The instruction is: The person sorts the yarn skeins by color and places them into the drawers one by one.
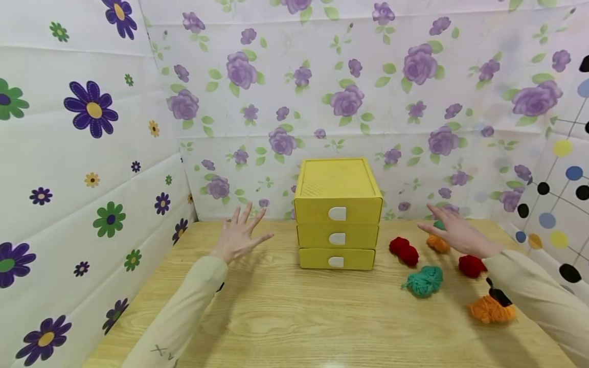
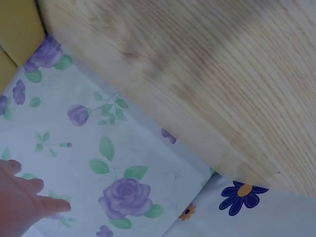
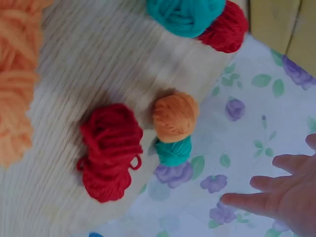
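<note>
My left hand (image 1: 239,237) is held out over the left part of the table with its fingers spread, holding nothing. On the other side my right hand (image 1: 465,235) is raised above several yarn bundles, its fingers straight and also without anything in them. Below and around it lie a red yarn bundle (image 3: 111,153), an orange one (image 3: 175,116) and a teal one (image 3: 174,151). Nearer the middle are another red bundle (image 1: 404,251) and a teal bundle (image 1: 424,281). A larger orange bundle (image 1: 491,309) sits beneath the right forearm, partly covered by a black strap.
A yellow cabinet (image 1: 338,179) with three drawers and white handles stands at the table's back, between the hands. The wooden table (image 1: 294,317) meets a rose-patterned cloth (image 1: 257,117) behind. Patterned cloths also hang at left (image 1: 69,153) and right (image 1: 561,179).
</note>
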The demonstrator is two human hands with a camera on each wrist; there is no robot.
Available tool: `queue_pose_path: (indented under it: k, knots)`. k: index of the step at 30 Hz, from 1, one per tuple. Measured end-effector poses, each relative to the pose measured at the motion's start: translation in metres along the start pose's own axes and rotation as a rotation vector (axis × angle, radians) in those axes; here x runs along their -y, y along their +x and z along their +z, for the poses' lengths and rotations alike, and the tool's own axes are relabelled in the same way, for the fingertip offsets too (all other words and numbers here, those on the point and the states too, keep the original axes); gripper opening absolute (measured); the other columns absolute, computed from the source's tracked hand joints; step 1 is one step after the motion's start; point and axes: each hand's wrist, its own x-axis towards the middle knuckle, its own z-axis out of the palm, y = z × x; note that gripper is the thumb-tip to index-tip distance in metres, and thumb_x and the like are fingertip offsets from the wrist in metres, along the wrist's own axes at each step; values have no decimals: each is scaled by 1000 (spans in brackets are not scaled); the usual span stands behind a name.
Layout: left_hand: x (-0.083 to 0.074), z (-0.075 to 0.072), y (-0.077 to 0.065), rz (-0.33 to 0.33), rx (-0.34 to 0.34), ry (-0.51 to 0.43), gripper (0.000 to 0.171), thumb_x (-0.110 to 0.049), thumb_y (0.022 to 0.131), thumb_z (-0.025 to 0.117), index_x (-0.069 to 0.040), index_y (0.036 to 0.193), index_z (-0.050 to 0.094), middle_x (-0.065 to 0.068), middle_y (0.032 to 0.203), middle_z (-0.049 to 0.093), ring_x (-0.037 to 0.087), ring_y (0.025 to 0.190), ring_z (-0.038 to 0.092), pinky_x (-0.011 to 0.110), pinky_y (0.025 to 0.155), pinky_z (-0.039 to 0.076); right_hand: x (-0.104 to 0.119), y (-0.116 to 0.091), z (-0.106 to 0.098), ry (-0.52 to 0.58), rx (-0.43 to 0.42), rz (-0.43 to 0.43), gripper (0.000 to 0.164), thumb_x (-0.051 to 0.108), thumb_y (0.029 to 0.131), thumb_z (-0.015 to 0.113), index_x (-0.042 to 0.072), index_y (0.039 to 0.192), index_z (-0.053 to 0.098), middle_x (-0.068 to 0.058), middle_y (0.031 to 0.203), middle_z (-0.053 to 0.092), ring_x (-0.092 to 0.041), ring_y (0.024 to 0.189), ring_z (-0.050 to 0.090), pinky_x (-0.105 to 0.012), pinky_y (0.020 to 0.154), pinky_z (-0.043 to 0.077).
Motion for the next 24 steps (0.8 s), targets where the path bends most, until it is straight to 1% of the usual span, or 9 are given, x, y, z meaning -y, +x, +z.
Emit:
queue_pose_path:
  k: [3,6,9,11,13,15,18,21,24]
  knots:
    - [-3,-3,2,-7,-1,-77,75,-66,86,33,-26,147,14,11,149,-2,43,129,2,71,89,7,6,-2,-4,98,-10,20,80,49,93,42,7,145,0,-31,141,11,-52,122,17,-68,88,18]
    - [-5,-9,5,-21,15,-202,72,-64,88,32,-26,147,12,12,148,-2,45,128,2,70,90,10,14,-3,-7,160,-30,32,79,48,93,44,10,146,-1,-30,142,11,-51,119,24,-67,86,24]
    - [-7,-15,9,-14,28,-325,71,-60,90,32,-23,147,12,15,148,0,45,128,3,69,91,11,19,-2,-9,193,-53,38,80,47,91,47,13,147,0,-28,142,13,-48,117,30,-65,82,31]
    - [-8,-20,11,-8,33,-405,70,-58,91,34,-23,147,11,15,148,1,44,129,3,68,92,12,22,-1,-10,215,-59,37,81,47,90,50,14,147,1,-28,142,15,-46,115,34,-62,80,36]
    - [-10,-24,14,7,29,-464,69,-57,91,35,-23,147,11,16,148,2,43,129,3,68,92,11,23,0,-10,271,-60,30,81,45,90,51,14,147,3,-28,142,15,-46,115,34,-59,79,39]
    - [-12,-27,17,25,27,-523,67,-55,92,35,-24,147,11,15,148,3,41,129,3,67,92,11,24,2,-11,355,-62,16,79,41,91,53,14,147,5,-29,141,17,-47,114,36,-56,79,42]
    - [-14,-30,19,49,42,-615,64,-52,93,35,-24,147,15,14,147,7,39,130,7,66,93,12,26,5,-11,532,-66,-24,71,32,92,54,12,146,12,-27,140,19,-46,113,37,-52,78,45]
    - [-15,-31,20,50,86,-740,60,-49,94,37,-26,146,19,10,147,12,37,128,16,63,93,20,28,6,-11,675,-72,-73,62,23,93,54,10,144,20,-24,137,25,-40,112,41,-49,78,46]
    - [-17,-31,22,34,121,-888,58,-46,94,41,-28,145,21,6,146,15,34,124,26,57,92,29,31,6,-10,788,-86,-93,55,16,92,56,9,140,29,-21,131,34,-30,107,49,-45,78,47]
